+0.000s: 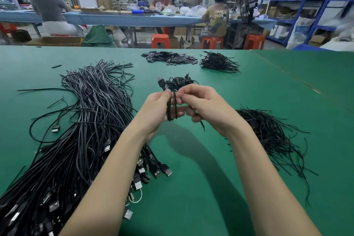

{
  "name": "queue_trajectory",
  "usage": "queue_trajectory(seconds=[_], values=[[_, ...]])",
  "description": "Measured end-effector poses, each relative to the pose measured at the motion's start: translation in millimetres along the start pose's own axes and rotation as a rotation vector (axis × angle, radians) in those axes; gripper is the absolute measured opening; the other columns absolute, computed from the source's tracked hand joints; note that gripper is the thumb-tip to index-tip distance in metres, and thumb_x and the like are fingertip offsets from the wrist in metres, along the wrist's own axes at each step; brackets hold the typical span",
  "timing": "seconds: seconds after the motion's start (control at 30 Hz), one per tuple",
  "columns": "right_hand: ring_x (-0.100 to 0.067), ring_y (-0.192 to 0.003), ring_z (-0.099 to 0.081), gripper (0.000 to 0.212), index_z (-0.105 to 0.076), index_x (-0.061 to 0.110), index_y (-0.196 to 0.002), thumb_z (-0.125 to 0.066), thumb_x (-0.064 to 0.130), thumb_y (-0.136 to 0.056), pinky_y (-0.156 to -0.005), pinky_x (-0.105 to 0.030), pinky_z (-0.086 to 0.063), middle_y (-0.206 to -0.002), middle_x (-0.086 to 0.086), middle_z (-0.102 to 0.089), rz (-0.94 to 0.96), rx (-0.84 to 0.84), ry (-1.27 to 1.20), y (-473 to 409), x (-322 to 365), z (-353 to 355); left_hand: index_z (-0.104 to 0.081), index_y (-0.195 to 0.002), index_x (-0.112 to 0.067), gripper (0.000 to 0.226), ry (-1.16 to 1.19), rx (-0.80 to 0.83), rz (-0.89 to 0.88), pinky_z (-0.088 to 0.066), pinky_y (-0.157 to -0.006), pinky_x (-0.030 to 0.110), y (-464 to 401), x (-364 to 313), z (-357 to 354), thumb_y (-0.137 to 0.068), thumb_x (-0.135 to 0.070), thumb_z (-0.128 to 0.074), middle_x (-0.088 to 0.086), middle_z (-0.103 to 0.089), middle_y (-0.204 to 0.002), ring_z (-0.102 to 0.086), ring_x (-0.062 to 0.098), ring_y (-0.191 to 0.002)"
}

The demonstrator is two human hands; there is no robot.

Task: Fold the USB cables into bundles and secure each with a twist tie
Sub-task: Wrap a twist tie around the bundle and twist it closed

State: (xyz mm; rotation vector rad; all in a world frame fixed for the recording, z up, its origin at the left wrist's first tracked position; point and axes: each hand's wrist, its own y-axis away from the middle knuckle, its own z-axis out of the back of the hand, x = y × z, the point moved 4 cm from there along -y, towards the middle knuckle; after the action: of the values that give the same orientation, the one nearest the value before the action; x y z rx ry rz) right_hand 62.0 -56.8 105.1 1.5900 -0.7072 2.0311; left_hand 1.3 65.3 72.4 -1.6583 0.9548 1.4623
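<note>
- The left hand [159,109] grips a folded cable [171,105] up over the green table [249,101].
- The right hand [206,107] pinches a thin tie [202,125] right beside the cable.
- The cable looks light, soft and bendy. I think it will spring open if let go.
- Best to hold it in the middle, where the loops meet.
- A big pile of loose cables [86,113] lies left of the hands. More ties [272,132] lie to the right.
</note>
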Motion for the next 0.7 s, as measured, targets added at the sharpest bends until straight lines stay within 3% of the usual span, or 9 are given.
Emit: queue_trajectory(seconds=[0.13, 0.23, 0.3, 0.37, 0.47, 0.53, 0.6, 0.7], values=[[-0.017, -0.06, -0.057, 0.016, -0.062, 0.009, -0.099, -0.05, -0.001, -0.101, -0.058, -0.029, -0.056, -0.083, -0.008, -0.063, 0.003, 0.141, -0.072, 4.0, -2.8, -13.7, -0.064, -0.093, 0.0, 0.041, 0.085, -0.016, -0.034, -0.047, -0.055, 0.033, -1.1, -4.6, -0.4, -0.109, -0.024, -0.035, 0.016, -0.061, -0.075, -0.053, 0.022, -0.055], [-0.024, -0.071, -0.069, 0.013, -0.064, 0.008, -0.1, -0.053, 0.001, -0.102, -0.07, -0.036, -0.062, -0.09, -0.009, -0.067, -0.066, 0.226, -0.089, 5.9, -10.7, -15.0, -0.064, -0.111, -0.001, 0.042, 0.203, -0.003, -0.005, -0.045, -0.053, 0.025, -0.9, -7.0, -1.0, -0.11, -0.027, -0.031, 0.013, -0.074, -0.105, -0.062, 0.026, -0.08], [-0.027, -0.077, -0.072, 0.013, -0.065, 0.005, -0.096, -0.054, 0.002, -0.102, -0.075, -0.037, -0.063, -0.091, -0.009, -0.069, -0.109, 0.279, -0.078, 7.8, -18.3, -13.5, -0.06, -0.115, 0.0, 0.044, 0.312, 0.031, 0.011, -0.058, -0.069, 0.031, -1.6, -8.2, -1.7, -0.11, -0.027, -0.027, 0.014, -0.074, -0.111, -0.072, 0.027, -0.096], [-0.029, -0.079, -0.072, 0.013, -0.066, 0.005, -0.094, -0.055, 0.002, -0.101, -0.076, -0.038, -0.062, -0.092, -0.01, -0.07, -0.15, 0.309, -0.116, 8.1, -24.7, -11.8, -0.059, -0.117, 0.0, 0.044, 0.394, 0.058, 0.029, -0.058, -0.085, 0.042, -1.2, -8.8, -1.8, -0.11, -0.027, -0.025, 0.015, -0.074, -0.111, -0.073, 0.026, -0.1], [-0.028, -0.079, -0.073, 0.015, -0.068, 0.006, -0.093, -0.056, 0.0, -0.1, -0.075, -0.036, -0.061, -0.092, -0.012, -0.072, -0.208, 0.336, -0.168, 8.3, -32.4, -10.4, -0.061, -0.108, -0.003, 0.042, 0.429, 0.057, 0.038, -0.058, -0.076, 0.035, 0.5, -8.4, -3.9, -0.11, -0.026, -0.027, 0.01, -0.076, -0.098, -0.072, 0.02, -0.08], [-0.027, -0.081, -0.075, 0.019, -0.069, 0.007, -0.09, -0.056, -0.002, -0.099, -0.075, -0.034, -0.061, -0.093, -0.014, -0.074, -0.243, 0.318, -0.161, 8.4, -38.4, -7.3, -0.06, -0.1, -0.005, 0.038, 0.439, 0.035, 0.037, -0.056, -0.07, 0.031, 0.5, -7.4, -7.7, -0.11, -0.024, -0.029, 0.004, -0.071, -0.078, -0.064, 0.016, -0.064], [-0.027, -0.086, -0.075, 0.021, -0.068, 0.005, -0.087, -0.054, -0.007, -0.096, -0.081, -0.035, -0.062, -0.096, -0.018, -0.075, -0.274, 0.26, -0.162, 6.5, -45.3, -0.4, -0.055, -0.091, -0.008, 0.034, 0.463, 0.016, 0.033, -0.05, -0.065, 0.027, -1.2, -6.0, -9.8, -0.11, -0.023, -0.03, -0.003, -0.05, -0.061, -0.048, 0.012, -0.052], [-0.022, -0.093, -0.073, 0.011, -0.066, 0.009, -0.097, -0.06, 0.0, -0.096, -0.085, -0.033, -0.06, -0.104, -0.014, -0.077, -0.295, 0.085, -0.145, 1.8, -51.7, 16.0, -0.049, -0.085, -0.013, 0.033, 0.526, 0.059, 0.04, -0.037, -0.065, 0.024, -1.3, -6.9, -8.3, -0.11, -0.023, -0.03, -0.006, -0.022, -0.063, -0.025, 0.009, -0.049]])
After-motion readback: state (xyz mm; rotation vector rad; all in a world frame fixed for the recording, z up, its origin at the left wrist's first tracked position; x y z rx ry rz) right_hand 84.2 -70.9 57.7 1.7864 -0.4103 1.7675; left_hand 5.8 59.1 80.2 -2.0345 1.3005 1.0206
